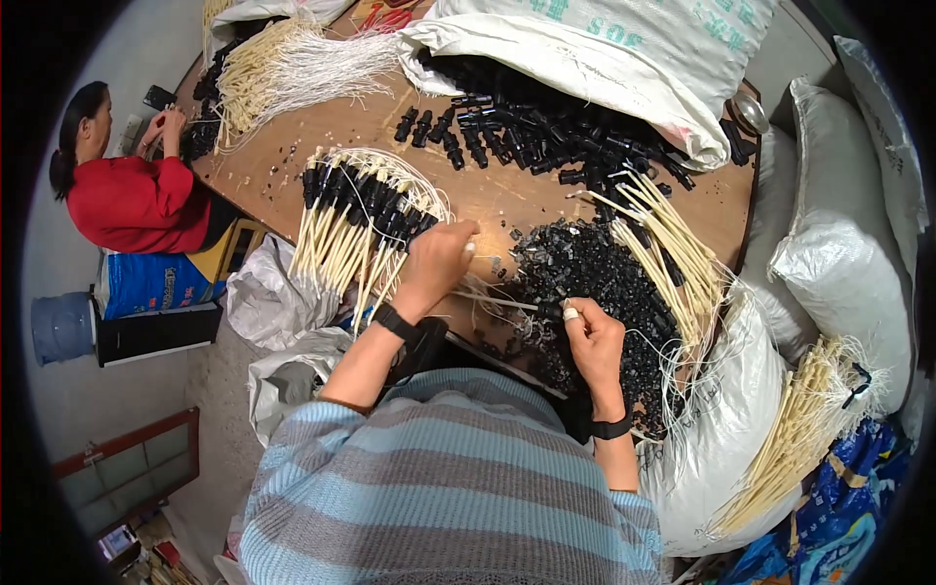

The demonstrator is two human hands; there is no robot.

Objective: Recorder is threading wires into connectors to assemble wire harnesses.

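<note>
Left of the black plastic-chip heap (575, 261), black-capped cream rods (356, 214) look done, bare-ended ones (690, 297) wait opposite; right fingers (573, 316) seemingly pinch a black piece (550, 312), left fingers (458, 232) unclear!

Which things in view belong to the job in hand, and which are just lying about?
Probably the job's:
thin pale rod beside the right hand;
heaped small black plastic pieces;
bundled cream rods with black fittings.

Apparently lying about:
translucent blue plastic water jug;
red-framed paned panel.

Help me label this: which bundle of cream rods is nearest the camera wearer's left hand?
The bundle topped with black fittings, just left of the left hand; the back left bundle, right bundle and lower right bundle lie farther off.
</note>
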